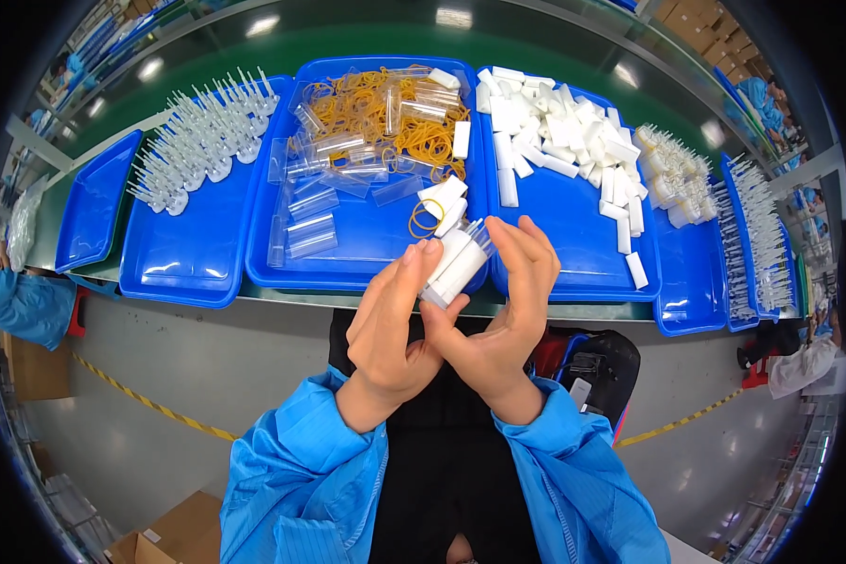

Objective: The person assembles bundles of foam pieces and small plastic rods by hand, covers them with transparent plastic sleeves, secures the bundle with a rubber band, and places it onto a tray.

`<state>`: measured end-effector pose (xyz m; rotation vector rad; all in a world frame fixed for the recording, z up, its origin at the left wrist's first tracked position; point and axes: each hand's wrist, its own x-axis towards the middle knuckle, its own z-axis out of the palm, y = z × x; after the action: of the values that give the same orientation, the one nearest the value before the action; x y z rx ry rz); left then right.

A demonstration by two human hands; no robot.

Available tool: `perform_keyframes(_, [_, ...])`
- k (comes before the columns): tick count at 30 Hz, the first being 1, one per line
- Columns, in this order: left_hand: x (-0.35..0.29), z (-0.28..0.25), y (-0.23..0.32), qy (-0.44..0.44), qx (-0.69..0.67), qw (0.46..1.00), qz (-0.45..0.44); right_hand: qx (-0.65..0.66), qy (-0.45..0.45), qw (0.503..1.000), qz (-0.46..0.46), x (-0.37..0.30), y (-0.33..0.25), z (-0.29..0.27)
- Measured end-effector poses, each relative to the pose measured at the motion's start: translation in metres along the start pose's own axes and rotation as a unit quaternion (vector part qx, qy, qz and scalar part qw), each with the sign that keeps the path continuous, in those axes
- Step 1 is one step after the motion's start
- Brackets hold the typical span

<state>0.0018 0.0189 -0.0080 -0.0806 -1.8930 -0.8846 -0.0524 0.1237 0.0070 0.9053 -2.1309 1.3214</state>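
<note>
I am holding a bundle of white blocks and clear pieces between both hands, at the centre of the frame, in front of the trays' near edge. My left hand is closing on it from the left, its fingers lying nearly together and pointing up the frame, the tip of the index pressing against the bundle's left side. My right hand is gripping from the other side: its fingers are curving upward, the foremost tip resting by the clear upper ends, while the thumb is reaching across to the bundle's lower end. Between thumb and fingers the right hand is leaving a gap just wide enough for the bundle. The thumbs are overlapping there; I cannot tell exactly where the left one is touching.

Just above my left fingertips, a yellow band is looping near some loose blocks. Behind it, the middle tray is holding clear tubes at its left and a heap of bands at its top. The right tray is carrying piled blocks. In the upper left, spiky clear parts are standing in another tray. The green worktop is showing beyond.
</note>
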Motion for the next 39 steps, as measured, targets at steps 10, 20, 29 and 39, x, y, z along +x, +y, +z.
perform_keyframes(10, [0.0,-0.003,-0.004,-0.03,0.042,0.999,0.015,-0.001,0.061,0.998,-0.023,-0.008,0.005,0.014])
perform_keyframes(20, [0.004,-0.017,0.001,-0.05,-0.184,0.972,-0.139,0.225,0.06,0.97,-0.063,0.011,0.027,-0.014])
perform_keyframes(29, [0.007,-0.032,0.002,-0.115,-0.273,0.941,-0.162,0.174,0.009,0.974,-0.143,0.02,0.025,-0.031])
perform_keyframes(39, [0.007,-0.033,0.003,-0.12,-0.354,0.907,-0.191,0.12,0.029,0.975,-0.185,0.011,0.02,-0.036])
